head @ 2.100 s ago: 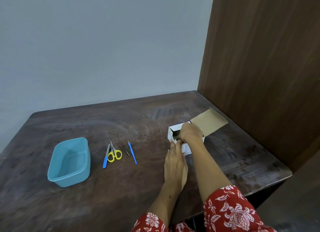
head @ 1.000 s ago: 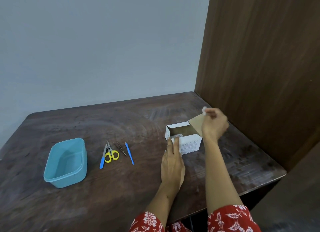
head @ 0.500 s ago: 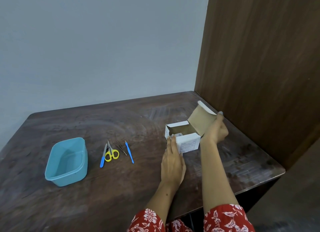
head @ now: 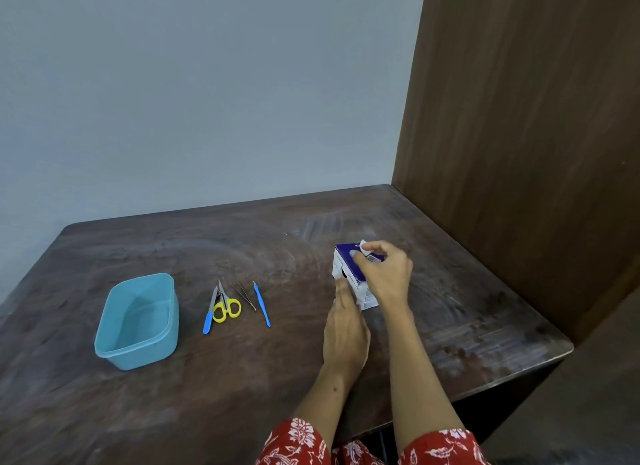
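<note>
On the right half of the tabletop point(head: 294, 378), right hand point(head: 384, 274) sits over the top of the small box point(head: 367, 296). Fingers curled; thumb and forefinger pinch at the far edge of the blue lid point(head: 348, 262), which lies down over the opening. A white scrap shows between the two fingertips; cannot tell whether it is the lid's tab or something separate.

Left hand point(head: 346, 333): released, fingers straight and together, heel on the tabletop, fingertips touching the near left face of the box. It grips nothing.

Box: upright, white sides, standing on the tabletop between the two hands, near the wooden panel point(head: 519, 152) on the right but apart from it.

Left of the hands, well apart from the box, a row of small tools: blue-handled pick point(head: 262, 305), thin tweezers point(head: 244, 294), yellow-handled scissors point(head: 227, 307), and a blue-handled clipper point(head: 209, 312) touching the scissors.

Further left, a light-blue plastic tub point(head: 138, 357), open side up.

Red floral sleeves point(head: 294, 444) at the bottom edge of the view
</note>
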`<state>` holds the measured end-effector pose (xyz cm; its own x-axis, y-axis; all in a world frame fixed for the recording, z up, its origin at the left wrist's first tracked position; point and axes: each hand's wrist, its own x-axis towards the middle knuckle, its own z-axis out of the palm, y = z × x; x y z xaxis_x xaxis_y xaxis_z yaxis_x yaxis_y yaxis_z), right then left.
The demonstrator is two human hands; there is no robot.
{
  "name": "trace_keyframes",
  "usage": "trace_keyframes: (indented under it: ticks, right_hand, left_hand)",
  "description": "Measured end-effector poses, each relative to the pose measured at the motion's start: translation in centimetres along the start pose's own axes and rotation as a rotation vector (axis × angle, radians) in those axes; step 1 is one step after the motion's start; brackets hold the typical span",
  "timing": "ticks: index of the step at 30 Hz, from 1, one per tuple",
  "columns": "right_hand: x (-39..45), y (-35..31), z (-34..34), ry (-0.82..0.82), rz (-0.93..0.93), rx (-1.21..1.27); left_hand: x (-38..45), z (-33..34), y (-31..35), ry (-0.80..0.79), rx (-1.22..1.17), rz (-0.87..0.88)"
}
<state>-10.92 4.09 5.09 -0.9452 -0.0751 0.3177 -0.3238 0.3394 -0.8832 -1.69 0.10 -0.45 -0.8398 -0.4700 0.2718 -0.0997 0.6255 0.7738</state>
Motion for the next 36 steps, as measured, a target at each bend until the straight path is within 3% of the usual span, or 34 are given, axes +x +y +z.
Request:
trace_keyframes:
  ticks: [6,10,13,18,21,26,36]
  right_hand:
    - [-0.6,0.0,0.2,-0.071,-0.089,-0.197]
    - [-1.4,-1.5,0.8,0.046,-0.186,-0.249]
    - [-2.7,-3.4,2.6,0.046,-0.269,-0.176]
    - [-5.6,-4.4,6.4,-0.360,-0.379,-0.308]
    - [-7.5,-4.6,9.1,-0.452,-0.363,-0.408]
    - [-9.2,-4.1,11.5,-0.470,-0.324,-0.572]
    - [-9.9,-2.8,12.4,-0.404,-0.402,-0.575]
  left_hand:
    - [-0.1,-1.0,0.4,0.020,-0.180,0.051]
    - [-0.7,-2.6,0.3,-0.004,-0.257,0.088]
    - [-1.5,-4.8,-1.0,0.040,-0.147,0.111]
    - [-3.3,-10.1,-4.3,0.155,-0.015,0.144]
    - [-3.9,-12.9,-6.8,0.243,0.089,0.106]
    - [-3.8,-14.1,-9.3,0.297,0.142,0.049]
    - [-2.3,-13.8,-9.2,0.351,0.250,0.068]
